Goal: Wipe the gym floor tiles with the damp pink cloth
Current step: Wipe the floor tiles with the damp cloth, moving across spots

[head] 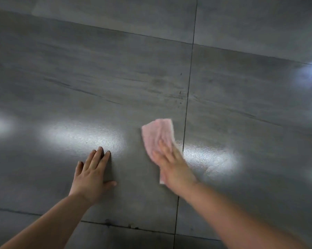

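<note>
A pink cloth (157, 134) lies flat on a large grey floor tile (97, 83), just left of a dark grout line. My right hand (171, 164) presses down on the cloth's near half, fingers spread over it and blurred by motion. A small white corner of the cloth shows under my right wrist. My left hand (93, 175) rests flat on the same tile, palm down with fingers apart, to the left of the cloth and holding nothing.
Grey tiles fill the whole view, split by a long grout line (187, 97) running away from me and cross lines near and far. Bright light reflections (83, 137) shine on the floor beside both hands. Small dark scuff marks sit near the grout line.
</note>
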